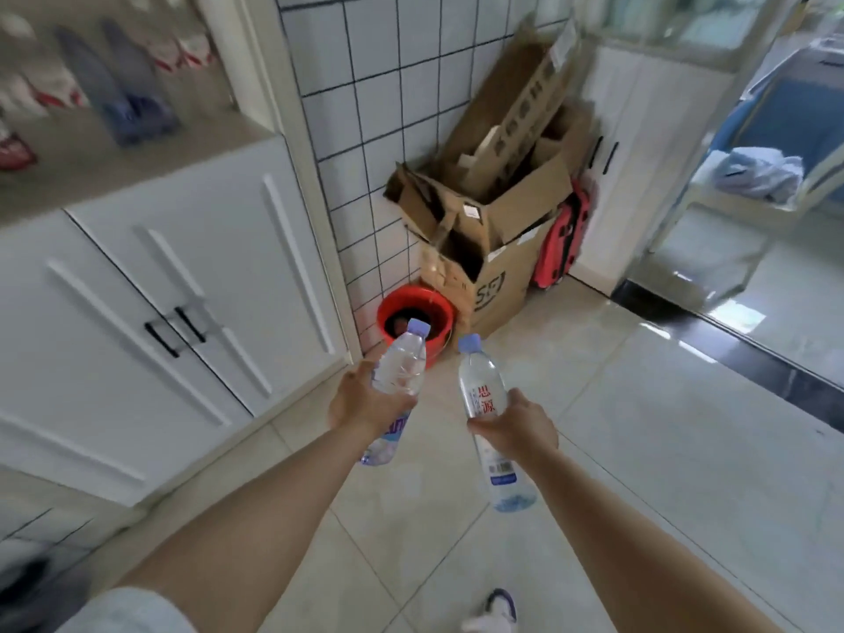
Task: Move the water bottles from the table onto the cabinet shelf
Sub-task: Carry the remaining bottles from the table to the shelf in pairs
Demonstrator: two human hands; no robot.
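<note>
My left hand [365, 404] gripping left bottle [396, 381] mid-body, cap up and away, my right hand [514, 427] wrapped round right bottle [484, 399], near upright, both arms extended over floor tiles [639, 450], beside cabinet [182, 290].

— Count, please?

— Water bottles: two, one [398, 368] in the left hand [361, 404], one [486, 399] in the right hand [516, 427].

— Hands: two, then. Cabinet doors?

— Two white doors [137, 340], two black handles [176, 331].

— Floor items?

— Red bucket [415, 312]: one. Cardboard boxes [493, 249]: several, piled together; exact number unclear. Shoe [495, 612]: one in sight.
</note>
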